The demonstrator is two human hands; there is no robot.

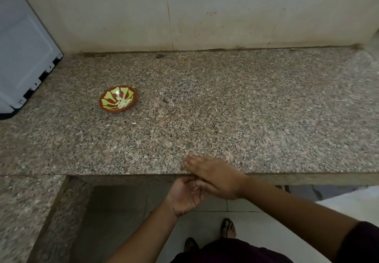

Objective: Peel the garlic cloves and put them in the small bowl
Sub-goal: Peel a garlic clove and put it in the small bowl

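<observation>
counter (246, 108): no unpeeled cloves visible, task looks near done | right hand (215, 177): flat, fingers straight and together, on counter edge | left hand (185, 196): cupped palm-up below edge, pale shreds in it (catching sweepings, I'd guess) | small bowl (106, 95): far left, holds peeled garlic cloves (122, 103) | stray bit (133, 123) near bowl, clove or skin unclear

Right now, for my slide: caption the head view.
Right hand flat at counter edge over cupped left hand; peeled garlic in small bowl.
</observation>
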